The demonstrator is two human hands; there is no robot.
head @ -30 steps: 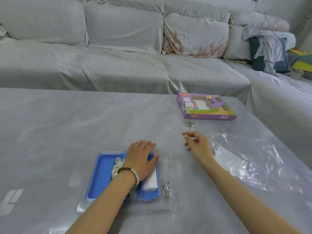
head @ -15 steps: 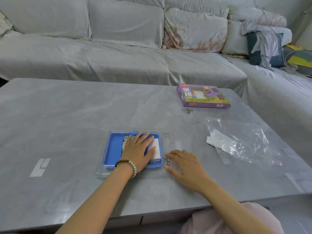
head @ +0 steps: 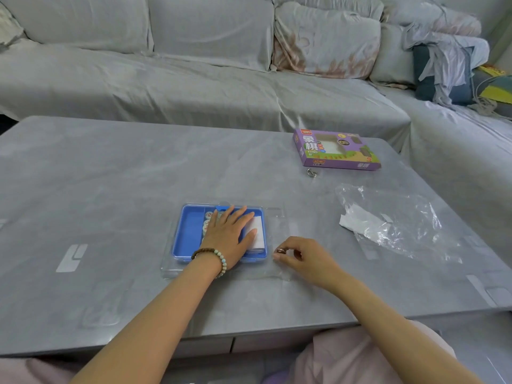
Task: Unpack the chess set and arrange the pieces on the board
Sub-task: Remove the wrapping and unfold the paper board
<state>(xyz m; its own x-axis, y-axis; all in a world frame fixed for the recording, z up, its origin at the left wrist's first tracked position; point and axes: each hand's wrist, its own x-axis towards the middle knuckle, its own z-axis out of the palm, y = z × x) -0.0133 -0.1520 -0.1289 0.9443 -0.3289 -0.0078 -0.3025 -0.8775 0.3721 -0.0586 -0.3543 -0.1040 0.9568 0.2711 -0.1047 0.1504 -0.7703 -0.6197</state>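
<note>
- The fingers [head: 286, 252] of the right hand [head: 307, 260] are curled in narrow, thumb and forefinger pinched on a small metal ring piece [head: 280, 250] lifted just off the worktop [head: 110, 189].
- Half a second ago that hand lay flat, fingers spread over the metal piece; now it is bunched with the piece between its tips.
- The left hand [head: 228, 236] stays where it was, flat and palm down, fingers spread wide across the blue tray [head: 189, 234], pressing on it rather than gripping.
- A beaded bracelet [head: 213, 256] sits on the left wrist.
- The tray lies near the front middle of the worktop inside a clear plastic cover [head: 277, 217], whose edge reaches under the right hand.
- Round chess pieces [head: 207, 220] show in the tray just left of the left hand; a folded white sheet [head: 256, 231] lies in the tray's right part, partly under the thumb.
- The purple chess box [head: 336, 149] rests at the far right of the worktop, with a second metal ring [head: 311, 172] just in front of it.
- A crumpled clear bag [head: 393, 220] with a white paper inside lies to the right, well apart from the tray.
- The view sits slightly closer than before; the tray, box and bag have not shifted.
</note>
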